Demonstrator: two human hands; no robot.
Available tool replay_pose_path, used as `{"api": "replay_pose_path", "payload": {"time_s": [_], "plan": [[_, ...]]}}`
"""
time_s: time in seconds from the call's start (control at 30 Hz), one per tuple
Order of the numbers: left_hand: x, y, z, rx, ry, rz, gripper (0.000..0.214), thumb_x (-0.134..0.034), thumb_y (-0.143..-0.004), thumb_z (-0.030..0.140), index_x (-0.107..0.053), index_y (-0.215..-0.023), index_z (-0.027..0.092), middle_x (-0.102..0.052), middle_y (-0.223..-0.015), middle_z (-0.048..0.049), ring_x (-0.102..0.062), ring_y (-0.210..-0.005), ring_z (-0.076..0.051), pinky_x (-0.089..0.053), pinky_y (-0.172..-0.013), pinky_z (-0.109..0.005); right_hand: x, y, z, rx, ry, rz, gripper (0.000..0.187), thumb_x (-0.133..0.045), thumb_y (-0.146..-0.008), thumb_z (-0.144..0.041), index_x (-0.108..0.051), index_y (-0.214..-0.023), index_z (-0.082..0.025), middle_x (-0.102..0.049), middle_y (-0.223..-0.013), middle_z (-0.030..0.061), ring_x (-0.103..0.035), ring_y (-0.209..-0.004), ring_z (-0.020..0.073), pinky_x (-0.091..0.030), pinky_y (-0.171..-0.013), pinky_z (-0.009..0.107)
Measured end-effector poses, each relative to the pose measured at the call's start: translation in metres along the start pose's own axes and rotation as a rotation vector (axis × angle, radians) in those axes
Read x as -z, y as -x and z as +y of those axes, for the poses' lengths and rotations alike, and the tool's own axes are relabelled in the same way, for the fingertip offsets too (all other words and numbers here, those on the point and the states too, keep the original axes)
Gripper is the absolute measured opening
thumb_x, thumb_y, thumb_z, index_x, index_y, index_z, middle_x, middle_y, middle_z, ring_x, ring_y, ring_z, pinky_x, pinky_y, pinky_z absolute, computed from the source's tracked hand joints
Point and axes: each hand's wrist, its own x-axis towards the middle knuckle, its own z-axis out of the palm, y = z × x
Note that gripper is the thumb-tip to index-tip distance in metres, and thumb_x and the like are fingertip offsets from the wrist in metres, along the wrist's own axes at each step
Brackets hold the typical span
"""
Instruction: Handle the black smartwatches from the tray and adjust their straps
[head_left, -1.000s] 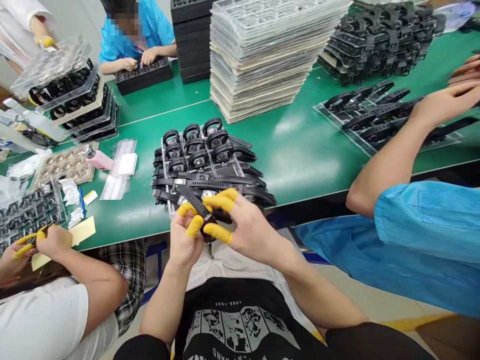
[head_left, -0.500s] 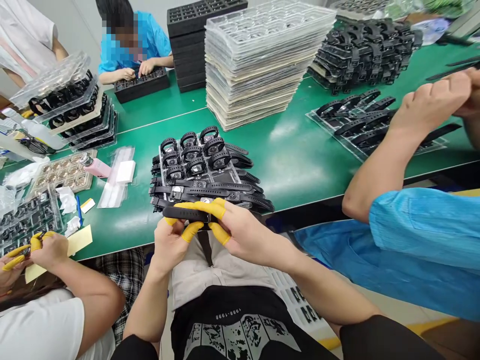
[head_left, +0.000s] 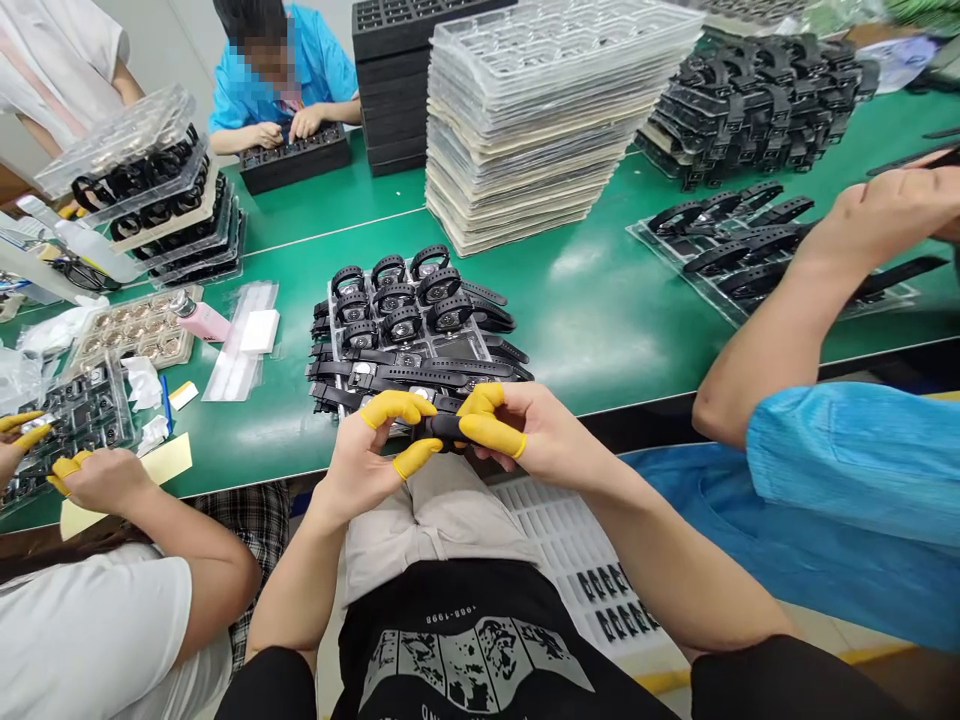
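Both my hands wear yellow finger cots and hold one black wristband watch (head_left: 439, 428) above the table's near edge. My left hand (head_left: 371, 455) pinches its left end between thumb and forefinger. My right hand (head_left: 521, 435) grips its right end with the fingers curled round it. Just beyond my hands, a clear tray (head_left: 409, 340) on the green table (head_left: 600, 300) holds several black watches, some looped upright at the back, others lying flat with straps out.
A tall stack of clear trays (head_left: 540, 120) and black trays (head_left: 390, 80) stands at the back. A co-worker's arm (head_left: 787, 320) reaches over another watch tray (head_left: 750, 250) on the right. Another co-worker's hands (head_left: 82, 475) work at the left, beside more trays (head_left: 150, 200).
My hands have turned the watch so the strap no longer sticks out to the left, and my right hand has closed further round it. The camera view has shifted slightly.
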Motion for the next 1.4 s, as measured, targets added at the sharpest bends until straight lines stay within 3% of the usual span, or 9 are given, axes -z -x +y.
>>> {"api": "replay_pose_path", "payload": {"time_s": [0.2, 0.47, 0.6, 0.67, 0.83, 0.93, 1.03, 1.23, 1.4], "plan": [[0.003, 0.000, -0.007, 0.020, -0.051, -0.039, 0.033, -0.089, -0.093, 0.028, -0.078, -0.123, 0.021, -0.082, -0.113, -0.0111, -0.079, -0.106, -0.023, -0.066, -0.100, -0.036, 0.002, 0.002, 0.001, -0.060, 0.115, -0.046, 0.026, -0.079, -0.088, -0.040, -0.066, -0.079, -0.019, -0.062, -0.065, -0.0020, -0.056, -0.058, 0.0121, -0.045, -0.054, 0.024], [-0.001, 0.003, -0.013, 0.010, 0.210, 0.071, 0.035, -0.094, -0.088, 0.029, -0.084, -0.121, 0.022, -0.085, -0.115, -0.0115, -0.083, -0.103, -0.023, -0.070, -0.095, -0.034, 0.000, -0.004, 0.009, -0.123, -0.178, -0.126, 0.050, -0.089, -0.082, -0.058, -0.059, -0.072, -0.019, -0.064, -0.063, -0.0017, -0.045, -0.046, 0.0063, -0.032, -0.042, 0.019], [-0.005, 0.004, -0.014, 0.061, 0.132, 0.120, 0.030, -0.093, -0.088, 0.034, -0.088, -0.117, 0.023, -0.087, -0.103, -0.0100, -0.084, -0.094, -0.024, -0.071, -0.090, -0.036, -0.005, -0.008, 0.014, -0.097, -0.291, -0.155, 0.059, -0.093, -0.076, -0.064, -0.054, -0.072, -0.020, -0.060, -0.063, -0.0039, -0.051, -0.053, 0.0082, -0.041, -0.048, 0.019], [-0.007, 0.004, -0.015, 0.083, 0.092, 0.147, 0.031, -0.094, -0.087, 0.037, -0.089, -0.115, 0.025, -0.087, -0.099, -0.0090, -0.083, -0.090, -0.024, -0.071, -0.087, -0.037, -0.007, -0.011, 0.017, -0.068, -0.272, -0.126, 0.061, -0.094, -0.075, -0.066, -0.053, -0.071, -0.021, -0.057, -0.064, -0.0054, -0.051, -0.054, 0.0087, -0.044, -0.049, 0.021], [-0.016, -0.008, -0.020, 0.071, 0.063, 0.137, 0.034, -0.097, -0.083, 0.040, -0.089, -0.112, 0.025, -0.086, -0.100, -0.0079, -0.081, -0.088, -0.024, -0.070, -0.087, -0.039, -0.007, -0.020, 0.017, -0.028, -0.122, -0.054, 0.067, -0.090, -0.074, -0.076, -0.049, -0.074, -0.023, -0.047, -0.059, -0.0091, -0.039, -0.048, 0.0069, -0.035, -0.043, 0.021], [-0.018, -0.025, -0.025, 0.041, -0.029, 0.150, 0.034, -0.093, -0.087, 0.043, -0.088, -0.115, 0.024, -0.085, -0.103, -0.0080, -0.080, -0.093, -0.024, -0.069, -0.093, -0.040, 0.001, -0.032, 0.010, 0.071, -0.030, 0.151, 0.070, -0.088, -0.075, -0.080, -0.045, -0.071, -0.024, -0.040, -0.057, -0.0091, -0.035, -0.048, 0.0072, -0.031, -0.044, 0.023], [-0.007, -0.045, -0.032, -0.016, -0.192, 0.130, 0.032, -0.080, -0.099, 0.037, -0.082, -0.127, 0.022, -0.081, -0.120, -0.0109, -0.077, -0.111, -0.026, -0.063, -0.108, -0.044, 0.019, -0.052, 0.002, 0.188, 0.047, 0.329, 0.068, -0.086, -0.077, -0.080, -0.049, -0.071, -0.024, -0.046, -0.062, -0.0053, -0.042, -0.055, 0.0097, -0.037, -0.050, 0.025], [0.037, -0.053, -0.045, 0.193, -0.929, 0.025, 0.034, -0.055, -0.102, 0.009, -0.080, -0.124, 0.015, -0.067, -0.116, -0.0145, -0.067, -0.110, -0.028, -0.058, -0.106, -0.047, 0.061, -0.091, 0.015, 0.126, 0.241, 0.331, 0.056, -0.091, -0.075, -0.068, -0.058, -0.077, -0.023, -0.057, -0.068, -0.0022, -0.050, -0.063, 0.0129, -0.040, -0.058, 0.028], [0.038, -0.048, -0.047, 0.325, -1.124, -0.071, 0.036, -0.048, -0.102, 0.006, -0.079, -0.120, 0.013, -0.061, -0.110, -0.0174, -0.062, -0.109, -0.034, -0.054, -0.103, -0.054, 0.069, -0.092, 0.037, 0.030, 0.497, 0.349, 0.037, -0.076, -0.090, -0.055, -0.068, -0.088, -0.019, -0.063, -0.072, 0.0004, -0.054, -0.064, 0.0154, -0.045, -0.065, 0.032]]}}
